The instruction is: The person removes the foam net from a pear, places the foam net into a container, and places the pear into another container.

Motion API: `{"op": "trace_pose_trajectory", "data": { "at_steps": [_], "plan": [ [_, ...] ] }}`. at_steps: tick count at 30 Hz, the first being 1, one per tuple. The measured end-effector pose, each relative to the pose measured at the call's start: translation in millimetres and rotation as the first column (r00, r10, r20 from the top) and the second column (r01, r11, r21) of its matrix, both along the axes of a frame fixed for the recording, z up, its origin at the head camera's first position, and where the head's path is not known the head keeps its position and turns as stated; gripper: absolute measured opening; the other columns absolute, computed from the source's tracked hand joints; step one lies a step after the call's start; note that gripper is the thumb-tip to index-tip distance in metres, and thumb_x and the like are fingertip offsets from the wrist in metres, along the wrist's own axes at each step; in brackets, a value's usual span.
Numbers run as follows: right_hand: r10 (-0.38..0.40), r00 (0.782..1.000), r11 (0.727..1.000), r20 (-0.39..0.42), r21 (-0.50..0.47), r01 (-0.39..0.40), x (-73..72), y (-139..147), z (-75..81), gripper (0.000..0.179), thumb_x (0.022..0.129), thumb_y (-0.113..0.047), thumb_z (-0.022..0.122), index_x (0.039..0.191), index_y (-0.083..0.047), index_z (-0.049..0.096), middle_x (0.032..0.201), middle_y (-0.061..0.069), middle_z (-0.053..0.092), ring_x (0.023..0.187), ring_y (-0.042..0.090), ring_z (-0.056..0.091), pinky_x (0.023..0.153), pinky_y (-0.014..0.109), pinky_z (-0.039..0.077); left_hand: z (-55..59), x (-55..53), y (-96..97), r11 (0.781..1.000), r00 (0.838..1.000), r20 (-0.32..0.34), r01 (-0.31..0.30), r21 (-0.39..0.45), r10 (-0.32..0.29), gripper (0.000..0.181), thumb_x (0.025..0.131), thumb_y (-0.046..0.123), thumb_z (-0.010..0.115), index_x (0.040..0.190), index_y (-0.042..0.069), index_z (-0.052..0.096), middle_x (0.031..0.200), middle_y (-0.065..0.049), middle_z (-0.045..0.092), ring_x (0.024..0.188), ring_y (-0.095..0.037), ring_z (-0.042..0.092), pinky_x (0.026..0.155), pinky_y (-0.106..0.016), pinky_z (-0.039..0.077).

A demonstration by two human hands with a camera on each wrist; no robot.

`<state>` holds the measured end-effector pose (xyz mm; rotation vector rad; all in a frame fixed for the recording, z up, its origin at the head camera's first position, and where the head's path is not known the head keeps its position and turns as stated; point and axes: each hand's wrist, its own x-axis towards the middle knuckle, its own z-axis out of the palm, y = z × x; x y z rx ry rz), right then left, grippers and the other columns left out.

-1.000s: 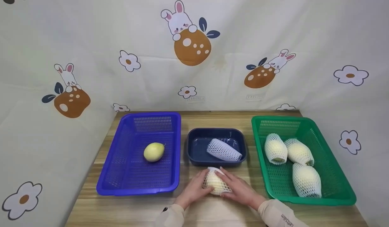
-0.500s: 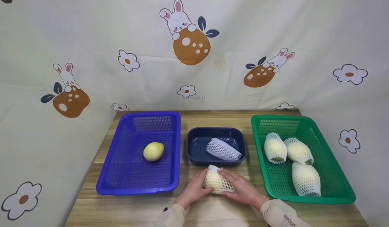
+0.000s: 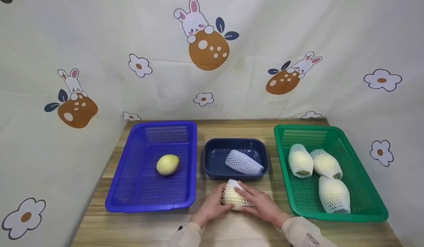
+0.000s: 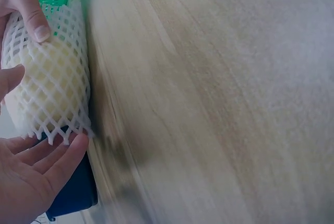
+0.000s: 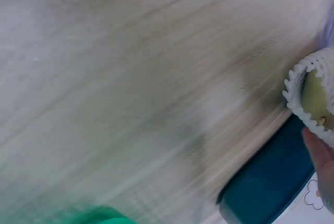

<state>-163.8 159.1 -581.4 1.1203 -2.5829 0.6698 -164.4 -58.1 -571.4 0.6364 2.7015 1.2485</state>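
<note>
In the head view, both hands hold a pale yellow melon [image 3: 233,197] in a white foam net sleeve, over the table in front of a navy tray. My left hand [image 3: 210,207] grips its left side, thumb on the near face. On the right side, my right hand [image 3: 261,206] has its fingers over the top and its thumb low. The left wrist view shows the net's toothed edge [image 4: 57,135] at my left fingertips. Through the sleeve's open end in the right wrist view, the melon's bare skin [image 5: 314,96] shows.
A blue basket [image 3: 146,208] on the left contains one bare yellow melon [image 3: 168,165]. Behind the hands, the navy tray [image 3: 212,175] has a white foam net [image 3: 244,162] in it. At right, a green basket [image 3: 364,178] holds three netted melons [image 3: 334,195].
The far end of the net has risen a little over the melon's top. My right hand slid down its side, then came back with its fingers over the top. My left hand stayed in place.
</note>
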Motion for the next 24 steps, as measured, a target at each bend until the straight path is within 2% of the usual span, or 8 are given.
{"op": "trace_pose_trajectory", "data": {
  "at_steps": [4, 7, 9, 11, 14, 16, 19, 24],
  "plan": [
    [0.009, 0.996, 0.998, -0.089, -0.061, -0.015, -1.9, 2.1, -1.1, 0.058, 0.073, -0.032, 0.070, 0.125, -0.015, 0.051, 0.127, 0.007, 0.047, 0.101, 0.024, 0.054, 0.078, 0.036, 0.045, -0.8, -2.0, -1.3, 1.000, 1.000, 0.007, 0.006, 0.017, -0.006, 0.067, 0.075, 0.030, 0.069, 0.125, -0.003, 0.040, 0.119, -0.018, 0.048, 0.109, -0.031, 0.045, 0.091, -0.042, 0.034],
    [0.012, 0.994, 0.997, -0.107, -0.079, -0.020, -2.0, 2.7, -0.9, 0.057, 0.071, -0.028, 0.072, 0.122, -0.014, 0.054, 0.123, 0.009, 0.050, 0.099, 0.024, 0.055, 0.078, 0.037, 0.045, -0.8, -2.5, -1.9, 1.000, 1.000, 0.008, 0.011, 0.012, -0.011, 0.066, 0.076, 0.031, 0.068, 0.124, -0.005, 0.041, 0.119, -0.019, 0.048, 0.109, -0.032, 0.044, 0.091, -0.043, 0.033],
    [0.002, 0.997, 0.998, -0.076, -0.055, -0.006, -1.5, 2.4, -0.1, 0.060, 0.072, -0.029, 0.071, 0.126, -0.014, 0.050, 0.126, 0.009, 0.047, 0.102, 0.025, 0.053, 0.079, 0.039, 0.045, -0.3, -2.4, -2.0, 1.000, 1.000, 0.013, 0.012, 0.012, -0.012, 0.067, 0.076, 0.031, 0.068, 0.125, -0.005, 0.040, 0.120, -0.020, 0.047, 0.110, -0.033, 0.043, 0.092, -0.044, 0.032],
    [-0.007, 1.000, 1.000, -0.009, -0.019, 0.007, -1.1, 1.8, 0.6, 0.067, 0.072, -0.032, 0.071, 0.131, -0.015, 0.043, 0.131, 0.010, 0.041, 0.106, 0.027, 0.049, 0.081, 0.042, 0.043, -0.5, -2.3, -1.9, 1.000, 1.000, 0.012, 0.012, 0.017, -0.013, 0.065, 0.077, 0.030, 0.067, 0.125, -0.004, 0.041, 0.120, -0.019, 0.048, 0.110, -0.032, 0.043, 0.092, -0.044, 0.033],
    [-0.016, 0.996, 0.999, 0.092, 0.031, 0.014, -0.4, 0.2, 0.6, 0.077, 0.074, -0.032, 0.069, 0.138, -0.016, 0.030, 0.137, 0.013, 0.031, 0.111, 0.031, 0.044, 0.082, 0.045, 0.041, -1.1, -1.9, -1.9, 1.000, 1.000, 0.005, 0.013, 0.025, -0.014, 0.062, 0.077, 0.029, 0.067, 0.125, -0.001, 0.041, 0.119, -0.018, 0.049, 0.109, -0.031, 0.044, 0.092, -0.043, 0.033],
    [-0.020, 0.992, 0.999, 0.128, 0.041, 0.015, 0.1, -0.5, 0.1, 0.080, 0.074, -0.030, 0.070, 0.139, -0.015, 0.026, 0.139, 0.014, 0.027, 0.112, 0.033, 0.043, 0.082, 0.046, 0.041, -1.7, -1.5, -2.0, 1.000, 1.000, -0.001, 0.016, 0.020, -0.016, 0.061, 0.078, 0.029, 0.066, 0.125, 0.000, 0.042, 0.118, -0.017, 0.049, 0.109, -0.031, 0.045, 0.092, -0.043, 0.033],
    [-0.039, 0.994, 0.998, 0.101, 0.050, 0.034, 0.8, 0.0, -1.2, 0.077, 0.075, -0.028, 0.069, 0.139, -0.014, 0.028, 0.138, 0.013, 0.029, 0.107, 0.032, 0.047, 0.080, 0.044, 0.043, -2.2, -1.0, -2.8, 1.000, 1.000, -0.006, 0.016, 0.009, -0.016, 0.059, 0.078, 0.026, 0.065, 0.124, -0.002, 0.042, 0.118, -0.018, 0.049, 0.109, -0.032, 0.044, 0.092, -0.043, 0.033],
    [-0.054, 0.998, 0.998, -0.010, 0.018, 0.055, -0.1, 3.9, -4.7, 0.070, 0.073, -0.030, 0.070, 0.134, -0.013, 0.039, 0.134, 0.008, 0.039, 0.100, 0.026, 0.053, 0.078, 0.037, 0.045, -2.6, -1.8, -4.1, 1.000, 1.000, 0.007, -0.009, 0.023, 0.009, 0.048, 0.081, 0.017, 0.058, 0.122, -0.004, 0.044, 0.116, -0.018, 0.050, 0.108, -0.033, 0.045, 0.091, -0.044, 0.034]
  ]
}}
